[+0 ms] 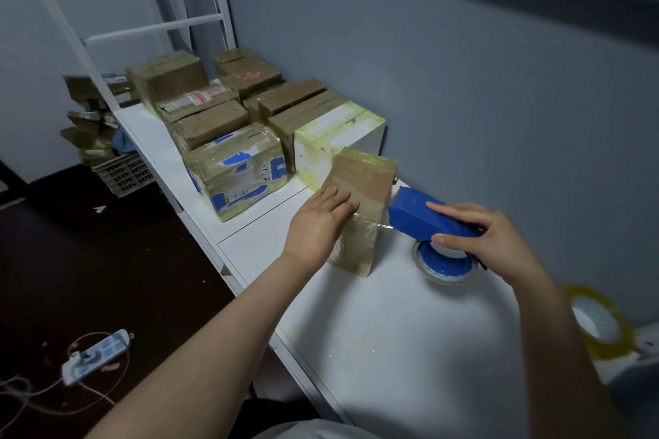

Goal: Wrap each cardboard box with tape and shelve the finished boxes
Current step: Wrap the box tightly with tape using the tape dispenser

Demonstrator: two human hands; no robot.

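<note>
A small brown cardboard box (360, 189), partly wrapped in clear tape, stands upright on the white table (385, 324). My left hand (317, 224) presses flat against its near face with straight fingers. My right hand (488, 239) grips a blue tape dispenser (417, 214) just right of the box. A strip of clear tape runs from the dispenser to the box. The dispenser's tape roll (444, 262) hangs below my fingers.
Several taped boxes (235, 171) fill the table's far end, a white one (338, 139) right behind the small box. A spare yellowish tape roll (599, 321) lies at the right. A power strip (96, 355) lies on the dark floor; a crate (121, 173) sits far left.
</note>
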